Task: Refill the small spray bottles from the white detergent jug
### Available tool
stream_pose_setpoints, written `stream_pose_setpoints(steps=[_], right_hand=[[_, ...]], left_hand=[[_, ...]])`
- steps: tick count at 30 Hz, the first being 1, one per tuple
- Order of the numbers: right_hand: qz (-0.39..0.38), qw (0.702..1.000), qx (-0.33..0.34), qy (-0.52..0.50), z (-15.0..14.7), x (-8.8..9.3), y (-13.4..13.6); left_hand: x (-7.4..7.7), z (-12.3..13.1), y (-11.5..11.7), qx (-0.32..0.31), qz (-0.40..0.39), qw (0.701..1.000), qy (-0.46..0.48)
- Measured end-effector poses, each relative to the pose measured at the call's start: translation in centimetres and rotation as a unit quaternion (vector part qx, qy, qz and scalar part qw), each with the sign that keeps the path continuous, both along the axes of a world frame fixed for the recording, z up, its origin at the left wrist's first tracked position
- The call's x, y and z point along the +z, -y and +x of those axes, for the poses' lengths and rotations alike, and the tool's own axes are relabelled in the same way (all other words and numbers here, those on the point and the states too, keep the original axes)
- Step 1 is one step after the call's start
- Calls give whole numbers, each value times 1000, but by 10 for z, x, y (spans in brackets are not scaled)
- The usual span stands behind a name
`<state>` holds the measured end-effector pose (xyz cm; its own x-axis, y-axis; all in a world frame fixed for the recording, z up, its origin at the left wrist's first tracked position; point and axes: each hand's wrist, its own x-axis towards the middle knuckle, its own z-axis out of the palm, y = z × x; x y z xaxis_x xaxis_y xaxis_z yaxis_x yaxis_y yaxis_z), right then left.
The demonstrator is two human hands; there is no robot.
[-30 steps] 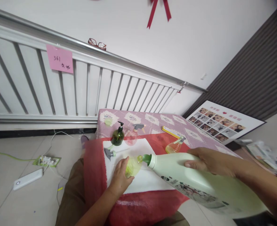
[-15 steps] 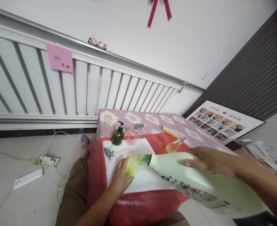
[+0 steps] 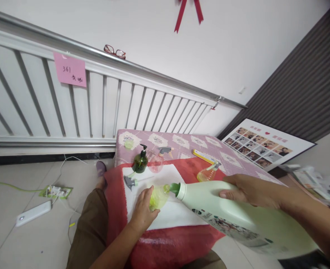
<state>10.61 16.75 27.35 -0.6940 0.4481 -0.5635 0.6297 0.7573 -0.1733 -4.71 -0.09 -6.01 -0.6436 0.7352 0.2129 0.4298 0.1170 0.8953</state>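
Observation:
My left hand (image 3: pixel 144 209) is wrapped round a see-through yellow spray bottle body (image 3: pixel 159 197), tilted with its neck to the right. My right hand (image 3: pixel 240 192) grips a large pale green jug (image 3: pixel 209 198), tipped so that its green spout (image 3: pixel 175 188) meets the small bottle's mouth. Whether liquid is flowing I cannot tell. A grey trigger spray head (image 3: pixel 130 182) with its tube lies on the white cloth (image 3: pixel 178 216), left of the yellow bottle. Behind stand a dark green pump bottle (image 3: pixel 140 163) and a pink spray bottle (image 3: pixel 157 163).
An orange-tinted spray bottle (image 3: pixel 208 172) stands near the jug, with a long yellow box (image 3: pixel 204 157) behind it. A red cloth (image 3: pixel 165 248) covers the table's front. A white radiator (image 3: pixel 97 104) runs behind. On the floor lie a power strip (image 3: pixel 56 191) and cables.
Both hands, the yellow bottle and the jug hold practically the same position. Only a very slight shift of the camera shows.

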Motion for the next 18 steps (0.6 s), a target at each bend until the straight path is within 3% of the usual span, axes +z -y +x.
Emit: stream_pose_setpoints(steps=[18], right_hand=[[-1, 1000, 1, 7, -1, -1, -2]], left_hand=[[1, -1, 0, -4, -23, 1000, -4]])
